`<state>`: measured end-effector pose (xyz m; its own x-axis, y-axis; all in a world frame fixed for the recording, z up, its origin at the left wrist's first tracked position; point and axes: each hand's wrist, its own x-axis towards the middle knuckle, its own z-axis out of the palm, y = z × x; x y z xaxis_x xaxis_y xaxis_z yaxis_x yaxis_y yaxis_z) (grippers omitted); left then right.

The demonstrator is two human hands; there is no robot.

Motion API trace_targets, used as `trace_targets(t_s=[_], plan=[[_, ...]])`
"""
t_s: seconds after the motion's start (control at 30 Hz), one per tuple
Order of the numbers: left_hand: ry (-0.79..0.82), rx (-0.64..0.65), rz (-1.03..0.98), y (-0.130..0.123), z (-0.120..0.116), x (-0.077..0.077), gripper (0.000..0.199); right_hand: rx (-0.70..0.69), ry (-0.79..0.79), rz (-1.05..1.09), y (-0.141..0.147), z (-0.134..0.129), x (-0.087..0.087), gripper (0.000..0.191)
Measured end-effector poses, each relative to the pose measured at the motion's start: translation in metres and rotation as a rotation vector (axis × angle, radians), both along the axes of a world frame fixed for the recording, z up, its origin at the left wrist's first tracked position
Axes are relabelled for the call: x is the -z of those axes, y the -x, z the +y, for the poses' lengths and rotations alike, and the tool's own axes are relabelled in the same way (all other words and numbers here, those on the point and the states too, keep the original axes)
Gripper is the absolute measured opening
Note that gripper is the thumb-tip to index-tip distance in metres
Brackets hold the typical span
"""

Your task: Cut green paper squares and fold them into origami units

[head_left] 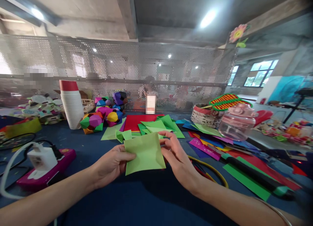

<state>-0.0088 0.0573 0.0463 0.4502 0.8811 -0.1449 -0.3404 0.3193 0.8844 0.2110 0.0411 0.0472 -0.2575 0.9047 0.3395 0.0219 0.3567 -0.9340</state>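
Observation:
A light green square of paper (145,154) is held up in front of me, slightly curved, above the dark blue table. My left hand (117,162) grips its left edge, the thumb lying flat on the front and the fingers behind. At the right edge is my right hand (177,157), its fingers curled around that side and the fingertips partly hidden at the paper. Just beyond the square lie loose green paper sheets (168,123) and small folded green pieces (123,135), partly on a red sheet (132,121).
Left stand stacked paper cups (72,105), folded-paper balls (93,122) and a magenta power strip (65,159) with a white plug. To the right are a woven basket (204,116), a pink clear bottle (237,123), coloured papers, a black-green paper trimmer (251,170) and a yellow cable (220,173).

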Motion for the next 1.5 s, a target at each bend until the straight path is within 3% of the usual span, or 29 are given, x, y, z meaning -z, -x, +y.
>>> trace_targets(t_s=[0.17,0.27,0.43,0.6,0.73,0.9,1.2,1.5], plan=[[0.006,-0.025,-0.033,0.000,-0.001,-0.004,0.035,0.029,-0.315,-0.238,-0.008,0.003,0.005,0.057],[0.009,0.004,-0.033,-0.001,-0.003,-0.006,0.035,0.010,-0.377,-0.426,-0.011,0.003,0.005,0.049],[0.013,0.168,0.028,-0.002,-0.007,-0.005,0.031,-0.034,-0.350,-0.292,-0.006,0.000,0.001,0.022],[-0.107,0.233,-0.056,-0.001,-0.013,-0.004,0.034,0.062,-0.094,-0.118,-0.002,0.002,0.001,0.030],[-0.259,0.193,-0.001,-0.003,-0.018,-0.002,0.055,0.107,-0.043,-0.076,-0.002,0.002,0.001,0.032],[-0.347,0.115,0.271,-0.009,-0.021,0.002,0.045,0.113,-0.020,-0.070,0.002,-0.004,0.003,0.034],[-0.335,0.094,0.332,-0.011,-0.020,-0.001,0.049,0.090,0.093,0.006,0.005,-0.007,0.000,0.055],[-0.343,0.097,0.340,-0.008,-0.020,0.000,0.045,0.066,0.086,-0.098,0.004,-0.006,-0.002,0.035]])
